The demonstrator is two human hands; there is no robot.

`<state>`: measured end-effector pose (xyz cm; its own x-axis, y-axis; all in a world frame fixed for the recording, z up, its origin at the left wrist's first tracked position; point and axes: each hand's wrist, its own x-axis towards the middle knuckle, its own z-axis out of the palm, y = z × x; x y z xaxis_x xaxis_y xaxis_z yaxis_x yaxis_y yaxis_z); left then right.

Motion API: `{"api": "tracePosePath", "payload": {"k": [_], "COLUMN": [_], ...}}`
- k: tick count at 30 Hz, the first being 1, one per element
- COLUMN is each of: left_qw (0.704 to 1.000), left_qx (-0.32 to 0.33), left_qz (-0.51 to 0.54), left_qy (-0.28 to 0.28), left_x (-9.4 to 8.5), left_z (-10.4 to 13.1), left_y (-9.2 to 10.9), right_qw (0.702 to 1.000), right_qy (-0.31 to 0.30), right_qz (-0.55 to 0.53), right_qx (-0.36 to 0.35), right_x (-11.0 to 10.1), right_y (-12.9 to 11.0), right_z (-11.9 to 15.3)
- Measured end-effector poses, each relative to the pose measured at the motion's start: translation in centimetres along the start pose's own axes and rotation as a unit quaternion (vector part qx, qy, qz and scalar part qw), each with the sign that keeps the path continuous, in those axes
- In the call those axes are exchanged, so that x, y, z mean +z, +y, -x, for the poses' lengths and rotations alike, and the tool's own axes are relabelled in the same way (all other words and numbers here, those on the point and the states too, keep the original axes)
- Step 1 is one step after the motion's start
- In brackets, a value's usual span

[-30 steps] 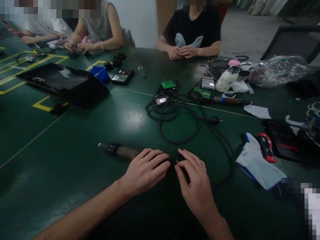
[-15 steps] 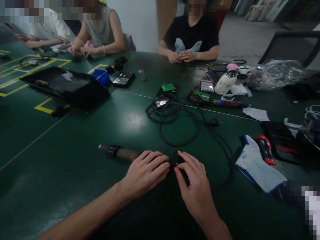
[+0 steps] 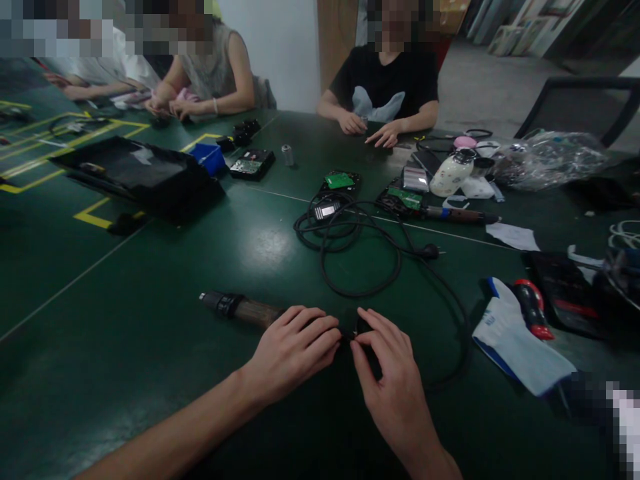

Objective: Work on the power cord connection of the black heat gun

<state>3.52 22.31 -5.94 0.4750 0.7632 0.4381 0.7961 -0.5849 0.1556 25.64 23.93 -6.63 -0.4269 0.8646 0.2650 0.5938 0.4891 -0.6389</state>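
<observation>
An electric screwdriver (image 3: 253, 311) with a brown grip and black nose lies on the green table, its tip pointing left. My left hand (image 3: 300, 347) is closed over its rear end, which the fingers hide. Close by on the right, my right hand (image 3: 387, 360) pinches the dark end of a black cable between thumb and fingertips. That end meets the back of the screwdriver between my hands; whether it is seated inside cannot be seen. From there the power cable (image 3: 463, 320) curves right and back to a loose coil with a plug (image 3: 429, 251).
White-and-blue gloves (image 3: 520, 353) and a red-black screwdriver handle (image 3: 533, 310) lie at right. Hard drives (image 3: 253, 164), a second electric screwdriver (image 3: 457, 215) and a bottle (image 3: 453, 172) stand farther back. A black tray (image 3: 135, 173) is at left. Several people sit across the table.
My hands keep nearly the same hold on the screwdriver and cable end. The view has tilted slightly up. Across the table, the person in black has moved their hands apart.
</observation>
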Motion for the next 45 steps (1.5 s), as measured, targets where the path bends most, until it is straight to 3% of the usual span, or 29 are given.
{"api": "tracePosePath", "payload": {"k": [15,25,33,45], "left_qw": [1.0,0.999,0.997,0.999], "left_qx": [0.007,-0.022,0.05,0.033], "left_qz": [-0.02,-0.037,-0.052,-0.022], "left_qy": [-0.003,-0.032,-0.022,-0.015], "left_x": [0.2,0.0,-0.2,-0.2], "left_z": [-0.3,-0.7,-0.2,-0.3], "left_y": [-0.3,0.7,-0.6,-0.5], "right_qw": [1.0,1.0,1.0,1.0], "right_qy": [0.003,0.006,0.004,0.002], "right_qz": [-0.001,-0.001,-0.001,-0.017], "right_qx": [0.001,0.001,-0.001,0.007], "right_x": [0.1,-0.1,-0.1,-0.4], "right_y": [0.0,-0.2,-0.3,-0.3], "right_z": [-0.2,-0.2,-0.4,-0.3]}}
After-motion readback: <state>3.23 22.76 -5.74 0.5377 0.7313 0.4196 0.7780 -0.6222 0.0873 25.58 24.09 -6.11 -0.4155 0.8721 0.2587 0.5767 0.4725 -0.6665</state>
